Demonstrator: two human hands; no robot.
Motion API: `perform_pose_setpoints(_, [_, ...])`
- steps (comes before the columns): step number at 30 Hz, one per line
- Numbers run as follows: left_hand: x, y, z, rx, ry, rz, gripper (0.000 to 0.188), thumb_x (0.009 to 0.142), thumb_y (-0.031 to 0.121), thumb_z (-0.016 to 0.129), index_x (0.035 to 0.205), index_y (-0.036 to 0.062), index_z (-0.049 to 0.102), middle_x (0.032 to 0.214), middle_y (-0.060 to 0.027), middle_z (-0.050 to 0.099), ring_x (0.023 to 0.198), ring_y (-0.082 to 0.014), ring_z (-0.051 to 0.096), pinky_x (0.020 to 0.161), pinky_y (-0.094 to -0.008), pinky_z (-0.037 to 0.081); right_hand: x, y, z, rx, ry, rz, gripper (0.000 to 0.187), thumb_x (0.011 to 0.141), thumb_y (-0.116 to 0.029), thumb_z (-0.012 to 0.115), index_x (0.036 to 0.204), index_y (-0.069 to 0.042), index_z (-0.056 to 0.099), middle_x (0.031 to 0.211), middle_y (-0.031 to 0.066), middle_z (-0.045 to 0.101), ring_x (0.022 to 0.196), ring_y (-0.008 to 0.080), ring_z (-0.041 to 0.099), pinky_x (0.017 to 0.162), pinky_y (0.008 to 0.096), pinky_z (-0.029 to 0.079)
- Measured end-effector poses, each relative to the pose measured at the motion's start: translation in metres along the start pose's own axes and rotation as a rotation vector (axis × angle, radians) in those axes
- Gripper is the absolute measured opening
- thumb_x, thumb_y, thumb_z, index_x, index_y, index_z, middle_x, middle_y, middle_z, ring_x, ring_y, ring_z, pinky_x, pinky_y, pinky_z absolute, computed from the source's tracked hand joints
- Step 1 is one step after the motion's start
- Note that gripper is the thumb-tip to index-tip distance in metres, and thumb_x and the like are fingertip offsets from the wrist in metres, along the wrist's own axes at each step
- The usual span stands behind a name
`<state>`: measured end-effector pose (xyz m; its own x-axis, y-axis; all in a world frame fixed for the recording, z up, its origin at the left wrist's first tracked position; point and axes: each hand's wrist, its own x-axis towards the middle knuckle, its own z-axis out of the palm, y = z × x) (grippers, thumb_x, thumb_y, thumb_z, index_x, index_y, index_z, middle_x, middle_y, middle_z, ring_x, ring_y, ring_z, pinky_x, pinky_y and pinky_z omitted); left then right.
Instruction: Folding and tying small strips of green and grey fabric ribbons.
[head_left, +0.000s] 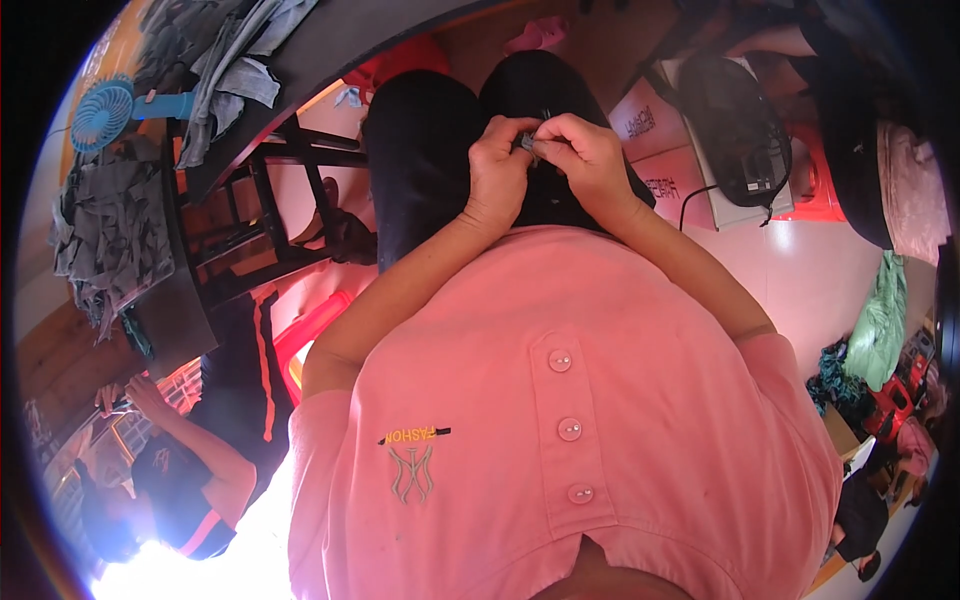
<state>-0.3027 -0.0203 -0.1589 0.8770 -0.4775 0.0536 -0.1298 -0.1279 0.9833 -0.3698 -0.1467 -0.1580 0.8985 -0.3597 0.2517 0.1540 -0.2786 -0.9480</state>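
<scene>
Both my hands meet above my dark-trousered lap, fingertips close together. Between them is a small grey piece [527,142] that looks like cloth, mostly covered by the fingers. My left hand [496,172] is closed in a pinch on its left side. From the right, my right hand [592,165] pinches at the same piece with thumb and forefinger. A thin, thread-like or pin-like sliver shows just above the fingertips, too small to make out.
A dark table [330,60] at the left carries heaps of grey cloth pieces [112,235] and a blue fan [103,112]. Cartons [660,160] and a black mesh bag [735,130] stand at the right. Another person [175,460] works at the lower left.
</scene>
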Motion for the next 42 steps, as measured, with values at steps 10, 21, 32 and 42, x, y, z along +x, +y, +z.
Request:
perform_pose_setpoints(10, [-0.001, -0.004, -0.008, -0.015, 0.001, -0.062, 0.02, 0.073, -0.011, 0.054, 0.089, -0.0031, 0.064, 0.079, -0.0051, 0.056, 0.072, -0.0144, 0.055, 0.064, -0.0276, 0.045, -0.012, -0.013, 0.001, 0.379, -0.055, 0.386, 0.011, 0.083, -0.01, 0.067, 0.089, -0.002, 0.063, 0.072, 0.0004, 0.061, 0.062, 0.0049, 0.053, 0.052, 0.0206, 0.042])
perform_pose_setpoints(21, [0.0, -0.006, -0.005, -0.124, -0.139, -0.056, 0.024, 0.08, -0.006, 0.051, 0.098, -0.0015, 0.066, 0.08, 0.0021, 0.057, 0.071, -0.0059, 0.05, 0.06, -0.0204, 0.04, -0.012, -0.001, 0.005, 0.19, 0.108, 0.168, 0.008, 0.083, -0.004, 0.065, 0.09, -0.001, 0.063, 0.075, 0.0049, 0.065, 0.063, 0.0069, 0.057, 0.054, 0.023, 0.045])
perform_pose_setpoints(32, [0.0, 0.002, -0.008, 0.123, -0.161, 0.088, 0.018, 0.071, -0.008, 0.054, 0.087, -0.0052, 0.063, 0.075, -0.0099, 0.054, 0.065, -0.0175, 0.052, 0.058, -0.029, 0.042, -0.009, -0.006, -0.003, 0.081, -0.007, 0.175, 0.007, 0.08, -0.008, 0.063, 0.083, -0.001, 0.062, 0.075, 0.0096, 0.065, 0.066, 0.0161, 0.062, 0.059, 0.028, 0.047])
perform_pose_setpoints(42, [-0.002, 0.001, -0.002, -0.094, -0.04, -0.046, 0.02, 0.075, -0.01, 0.051, 0.089, -0.0038, 0.064, 0.082, -0.0074, 0.056, 0.073, -0.0157, 0.055, 0.067, -0.0262, 0.045, -0.013, -0.007, 0.005, 0.062, -0.015, 0.046, 0.019, 0.083, -0.003, 0.066, 0.102, -0.002, 0.062, 0.085, 0.0022, 0.063, 0.075, 0.0075, 0.057, 0.066, 0.0218, 0.046])
